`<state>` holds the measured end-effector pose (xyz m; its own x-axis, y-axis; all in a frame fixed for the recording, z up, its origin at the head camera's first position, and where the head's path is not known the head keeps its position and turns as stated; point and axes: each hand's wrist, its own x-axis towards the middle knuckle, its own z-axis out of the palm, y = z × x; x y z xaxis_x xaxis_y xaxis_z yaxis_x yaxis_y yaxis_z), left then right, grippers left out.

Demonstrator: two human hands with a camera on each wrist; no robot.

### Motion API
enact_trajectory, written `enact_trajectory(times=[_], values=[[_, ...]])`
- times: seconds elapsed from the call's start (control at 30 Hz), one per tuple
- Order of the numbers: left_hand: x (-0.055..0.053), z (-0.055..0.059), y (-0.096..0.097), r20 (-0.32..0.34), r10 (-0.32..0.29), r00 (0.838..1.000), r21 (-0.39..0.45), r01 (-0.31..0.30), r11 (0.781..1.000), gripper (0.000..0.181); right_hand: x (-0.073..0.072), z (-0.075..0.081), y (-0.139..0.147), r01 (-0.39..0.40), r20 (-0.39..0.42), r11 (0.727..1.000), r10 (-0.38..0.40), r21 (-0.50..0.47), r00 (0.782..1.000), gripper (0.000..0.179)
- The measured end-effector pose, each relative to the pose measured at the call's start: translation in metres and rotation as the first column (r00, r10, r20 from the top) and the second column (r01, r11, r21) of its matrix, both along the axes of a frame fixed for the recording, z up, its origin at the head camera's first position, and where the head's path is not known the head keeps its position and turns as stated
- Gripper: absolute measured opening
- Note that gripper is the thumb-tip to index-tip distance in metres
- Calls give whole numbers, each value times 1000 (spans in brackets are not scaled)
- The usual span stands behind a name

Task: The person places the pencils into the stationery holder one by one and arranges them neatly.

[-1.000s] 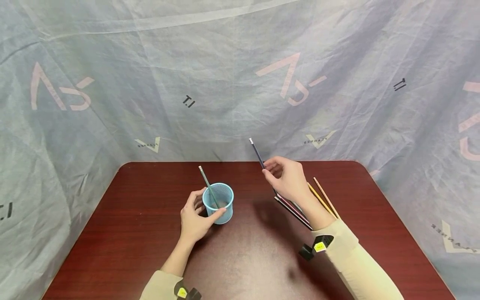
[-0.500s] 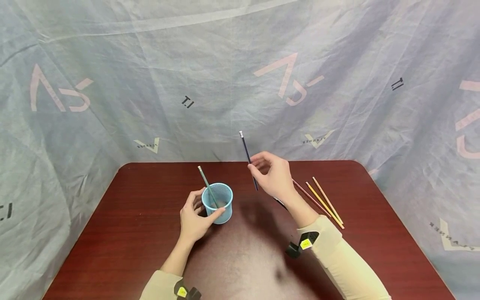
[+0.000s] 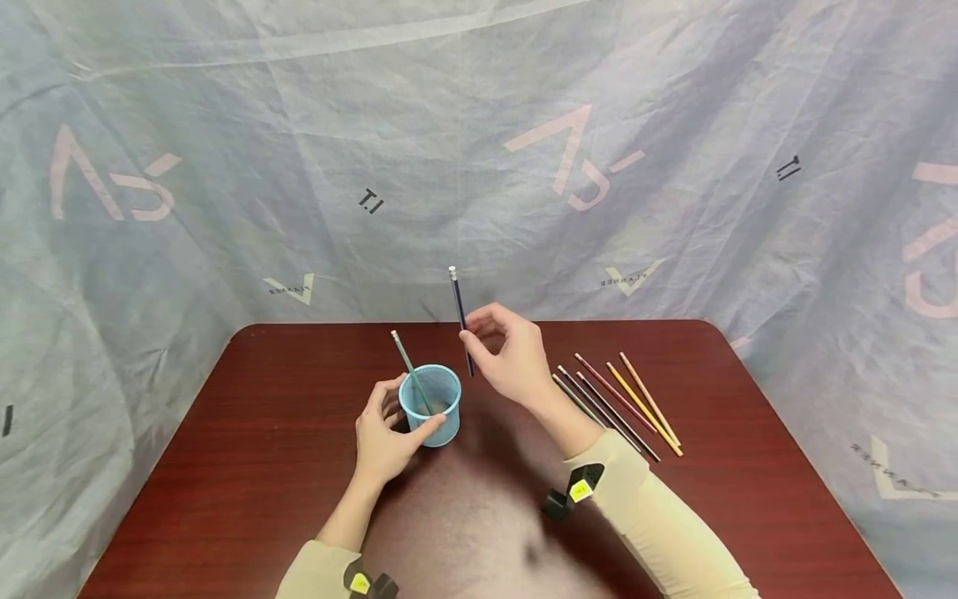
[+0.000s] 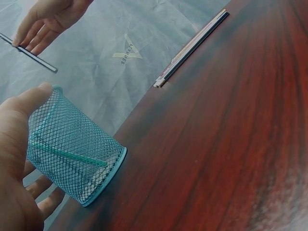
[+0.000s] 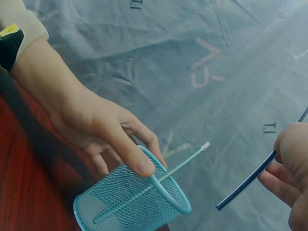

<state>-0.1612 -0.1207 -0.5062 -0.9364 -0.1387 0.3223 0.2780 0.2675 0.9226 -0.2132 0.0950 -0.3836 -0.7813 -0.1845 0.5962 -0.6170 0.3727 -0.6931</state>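
A light blue mesh pencil cup (image 3: 444,433) stands on the table, and my left hand (image 3: 383,441) holds it round the side with the thumb near the rim. One green pencil (image 3: 404,349) leans inside it, its white eraser end sticking out above the rim. Between thumb and fingertips, my right hand (image 3: 516,356) pinches a dark blue pencil (image 3: 457,298) nearly upright, eraser end up. That pencil's lower end is in the air just right of the cup, higher than its rim, as the right wrist view also shows.
Several loose pencils lie fanned on the table at the right, among them a yellow pencil (image 3: 642,406), a dark red pencil (image 3: 609,388) and a black pencil (image 3: 617,416). The reddish-brown table (image 3: 247,466) ends at a grey cloth backdrop (image 3: 419,125).
My right hand has carried the dark blue pencil left from above the loose pencils to beside the cup, turning it more upright. The left hand and cup have stayed in place.
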Motion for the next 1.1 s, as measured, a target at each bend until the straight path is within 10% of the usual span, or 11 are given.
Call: enact_trajectory(times=[0.43,1.1], values=[[-1,-1,-3,-4,-1,1000,1,1,1000,74,-2,-19,-32,-92,71,995,89,41,994,10],[0,1,-2,1,-14,1000,4,14,1000,72,0,-42,-58,-17,45,940,2,342,999,8]])
